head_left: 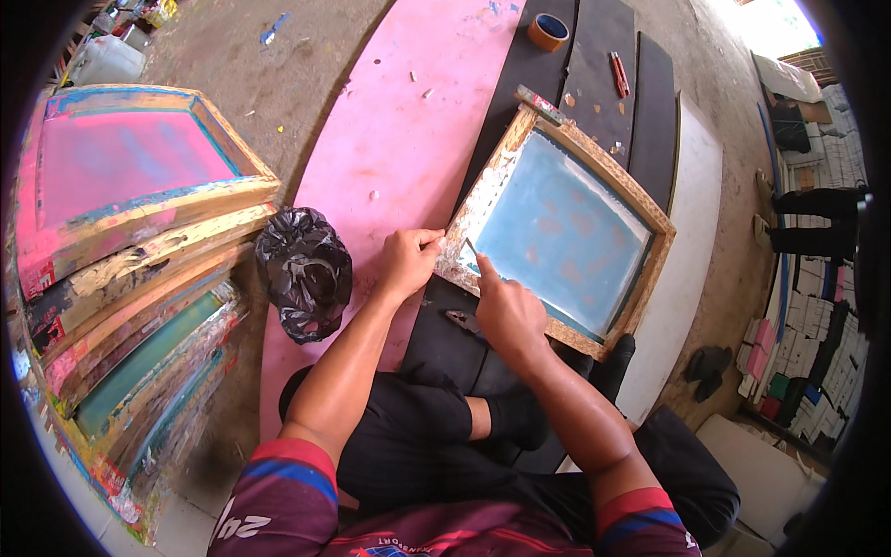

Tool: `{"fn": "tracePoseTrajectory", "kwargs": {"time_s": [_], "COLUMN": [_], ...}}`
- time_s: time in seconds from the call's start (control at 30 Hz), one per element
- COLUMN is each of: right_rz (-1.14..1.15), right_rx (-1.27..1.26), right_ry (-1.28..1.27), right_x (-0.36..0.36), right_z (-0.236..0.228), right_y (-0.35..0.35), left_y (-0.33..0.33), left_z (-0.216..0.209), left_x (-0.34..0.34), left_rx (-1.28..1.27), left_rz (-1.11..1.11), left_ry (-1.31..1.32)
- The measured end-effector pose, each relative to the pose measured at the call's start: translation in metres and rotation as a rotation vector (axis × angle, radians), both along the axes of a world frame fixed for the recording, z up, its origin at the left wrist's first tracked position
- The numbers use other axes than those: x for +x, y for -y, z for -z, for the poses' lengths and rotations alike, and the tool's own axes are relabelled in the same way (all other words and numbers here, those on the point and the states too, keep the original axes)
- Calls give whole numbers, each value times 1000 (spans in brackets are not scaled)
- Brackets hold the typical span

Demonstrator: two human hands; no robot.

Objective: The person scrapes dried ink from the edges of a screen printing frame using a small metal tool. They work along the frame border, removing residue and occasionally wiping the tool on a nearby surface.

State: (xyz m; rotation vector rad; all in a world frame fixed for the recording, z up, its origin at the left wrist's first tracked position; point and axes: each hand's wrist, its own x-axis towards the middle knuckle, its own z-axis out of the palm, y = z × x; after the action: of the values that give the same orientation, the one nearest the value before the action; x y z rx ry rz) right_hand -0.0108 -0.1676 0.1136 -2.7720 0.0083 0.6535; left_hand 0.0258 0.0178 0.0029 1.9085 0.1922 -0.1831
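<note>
A screen-printing frame with a speckled wooden border and blue mesh lies tilted before me. My left hand is closed in a pinch at the frame's left edge; what sits between its fingertips is too small to make out. Over the near left corner, my right hand grips a thin dark tool, its index finger stretched along it. Most of that tool is hidden by the hand. Beside my left hand rests a crumpled black plastic bag. Pliers lie below the frame, near my right hand.
Paint-stained screen frames are stacked at left. A long pink board and black boards lie underneath. Farther off are a tape roll and a red cutter. Sandals and another person's legs are at right.
</note>
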Motion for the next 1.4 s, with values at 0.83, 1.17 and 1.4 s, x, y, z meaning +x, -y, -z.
{"fn": "tracePoseTrajectory", "kwargs": {"time_s": [0.83, 1.17, 1.4], "right_rz": [-114, 207, 575], "right_rx": [175, 703, 774], "right_ry": [151, 32, -371], "right_x": [-5, 4, 16], "right_z": [39, 47, 16], "right_y": [32, 41, 38], "left_y": [-2, 0, -1], "left_z": [-14, -17, -16], "left_x": [1, 4, 4], "left_rx": [64, 32, 24], "left_rz": [10, 25, 25], "left_ry": [-64, -97, -100]}}
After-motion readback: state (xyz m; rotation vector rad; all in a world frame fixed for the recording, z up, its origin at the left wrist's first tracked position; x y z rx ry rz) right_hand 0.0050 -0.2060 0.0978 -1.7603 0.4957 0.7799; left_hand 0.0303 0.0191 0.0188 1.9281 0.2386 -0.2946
